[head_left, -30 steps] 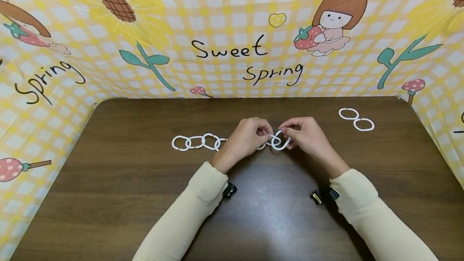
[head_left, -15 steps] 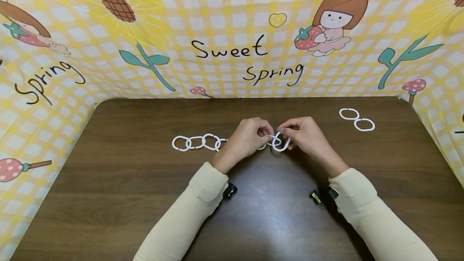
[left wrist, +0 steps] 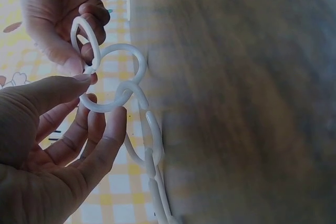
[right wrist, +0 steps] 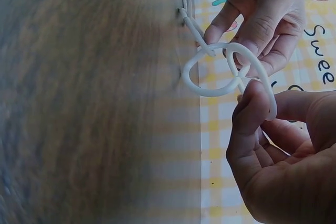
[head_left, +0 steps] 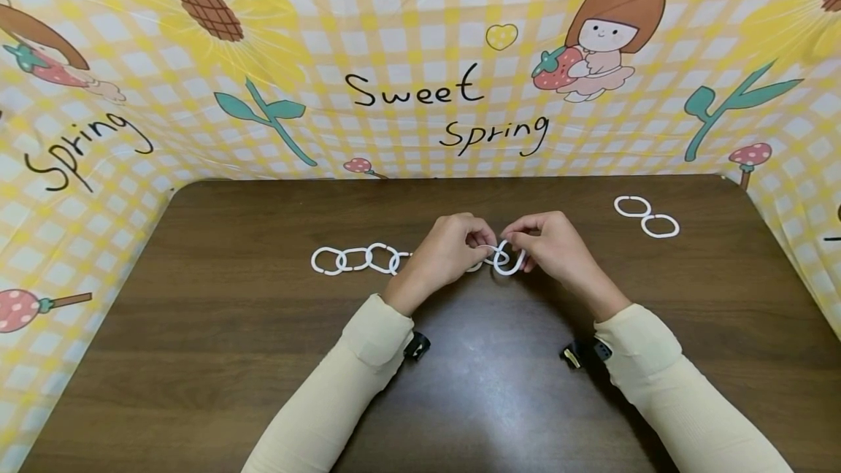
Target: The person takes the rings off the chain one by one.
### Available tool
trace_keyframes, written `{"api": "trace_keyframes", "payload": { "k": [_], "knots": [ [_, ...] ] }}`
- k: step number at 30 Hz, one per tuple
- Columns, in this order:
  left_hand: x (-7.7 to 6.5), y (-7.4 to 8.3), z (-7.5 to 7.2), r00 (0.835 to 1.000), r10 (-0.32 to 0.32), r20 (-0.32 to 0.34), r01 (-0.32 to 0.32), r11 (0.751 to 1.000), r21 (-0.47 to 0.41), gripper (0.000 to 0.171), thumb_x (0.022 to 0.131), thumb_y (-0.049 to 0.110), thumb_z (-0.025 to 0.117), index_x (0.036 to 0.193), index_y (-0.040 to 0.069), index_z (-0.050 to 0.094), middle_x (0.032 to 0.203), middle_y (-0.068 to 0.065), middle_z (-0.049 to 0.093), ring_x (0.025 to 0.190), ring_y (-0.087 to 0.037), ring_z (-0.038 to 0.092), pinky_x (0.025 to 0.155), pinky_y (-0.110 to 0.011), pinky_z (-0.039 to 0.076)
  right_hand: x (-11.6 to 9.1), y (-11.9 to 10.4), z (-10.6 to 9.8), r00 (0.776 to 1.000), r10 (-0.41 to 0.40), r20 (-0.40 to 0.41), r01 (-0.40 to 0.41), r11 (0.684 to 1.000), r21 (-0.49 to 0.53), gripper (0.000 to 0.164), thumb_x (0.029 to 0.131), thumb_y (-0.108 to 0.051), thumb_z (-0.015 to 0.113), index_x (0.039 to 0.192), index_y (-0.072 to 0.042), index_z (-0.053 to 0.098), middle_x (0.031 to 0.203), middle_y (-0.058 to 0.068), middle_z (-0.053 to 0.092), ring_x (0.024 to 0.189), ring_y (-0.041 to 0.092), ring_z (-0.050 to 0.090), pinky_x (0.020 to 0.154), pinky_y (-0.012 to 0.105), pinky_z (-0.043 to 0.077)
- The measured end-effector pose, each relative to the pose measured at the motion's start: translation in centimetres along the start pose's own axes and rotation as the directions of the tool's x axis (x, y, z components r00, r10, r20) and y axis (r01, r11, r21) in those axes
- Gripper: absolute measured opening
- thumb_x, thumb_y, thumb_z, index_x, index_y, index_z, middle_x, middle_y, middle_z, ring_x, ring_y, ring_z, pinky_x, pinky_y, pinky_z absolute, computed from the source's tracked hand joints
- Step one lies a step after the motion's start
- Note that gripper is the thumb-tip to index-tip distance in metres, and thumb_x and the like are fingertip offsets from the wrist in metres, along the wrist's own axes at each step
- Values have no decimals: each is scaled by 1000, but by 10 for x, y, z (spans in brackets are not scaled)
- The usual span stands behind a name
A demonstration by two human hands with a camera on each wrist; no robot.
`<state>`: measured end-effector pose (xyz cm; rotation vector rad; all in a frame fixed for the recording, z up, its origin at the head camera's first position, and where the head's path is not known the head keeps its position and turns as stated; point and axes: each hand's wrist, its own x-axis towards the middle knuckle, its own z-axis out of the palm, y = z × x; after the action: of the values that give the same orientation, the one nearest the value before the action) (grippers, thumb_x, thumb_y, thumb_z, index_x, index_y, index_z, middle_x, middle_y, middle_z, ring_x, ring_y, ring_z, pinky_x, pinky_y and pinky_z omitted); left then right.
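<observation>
The white chain (head_left: 342, 260) lies along the far half of the brown table (head_left: 197, 356), its left portion flat on the surface and its right end raised between both hands. The left hand (head_left: 447, 248) passes over the middle of the chain and hides part of it from the head view.

Left hand: thumb and fingers are bent, and they pinch the adjoining link (left wrist: 140, 61) at its edge; the gap between the digits is narrow.

Right hand (head_left: 558, 241): thumb and forefinger are drawn together on the end link (right wrist: 266, 80); the other fingers are curled. The end link stands tilted and crosses the adjoining link. Whether its own gap is fully closed cannot be determined.

Two loose links (head_left: 647, 217) rest at the far right of the table, well apart from the chain, and meet at one edge. Whether they interlock cannot be determined.

A yellow-and-white checked cloth (head_left: 420, 13), printed "Sweet Spring", rises behind the table. Both forearms wear cream sleeves (head_left: 374, 341)
</observation>
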<state>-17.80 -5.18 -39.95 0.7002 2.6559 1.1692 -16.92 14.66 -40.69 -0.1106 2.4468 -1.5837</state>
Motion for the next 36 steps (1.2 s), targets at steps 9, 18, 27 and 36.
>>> {"api": "trace_keyframes", "payload": {
  "k": [9, 18, 27, 36],
  "knots": [
    [0, 1, 0, 1000, -5, -3, 5, 1000, -6, 6, 93, 5, 76, 90, 9, 78, 88, -4, 68, 82, -13, 63, 73, -19, 50, 0, -2, -1, 1000, -1, -5, 1, 1000, -10, 21, 98, -2, 62, 107, 11, 75, 82, 15, 73, 52, 6, 57, 50, 27, 54],
    [-1, 1, 0, 1000, -5, 4, 5, 1000, -10, 5, 94, 6, 76, 91, 9, 78, 89, -4, 68, 82, -13, 63, 73, -19, 50, -1, -2, -2, 1000, -8, -9, 8, 999, -32, 20, 98, -3, 63, 107, 10, 76, 82, 18, 72, 52, 6, 58, 51, 28, 55],
    [-1, 0, 1, 1000, -13, 12, 13, 1000, -11, 6, 94, 5, 76, 90, 10, 77, 90, -4, 69, 83, -13, 63, 73, -19, 50, -6, -5, -7, 1000, -2, -13, 2, 1000, -10, 22, 99, -7, 66, 109, 11, 74, 77, 10, 71, 52, 7, 59, 52, 29, 56],
    [-1, -2, 1, 1000, -10, -3, 10, 999, -38, 7, 94, 5, 75, 89, 9, 77, 87, -4, 69, 82, -14, 63, 72, -19, 49, -14, -5, -20, 1000, 16, -14, -15, 999, 42, 25, 101, -6, 65, 116, 12, 71, 81, 8, 70, 56, 9, 63, 58, 31, 60]
  ]
}}
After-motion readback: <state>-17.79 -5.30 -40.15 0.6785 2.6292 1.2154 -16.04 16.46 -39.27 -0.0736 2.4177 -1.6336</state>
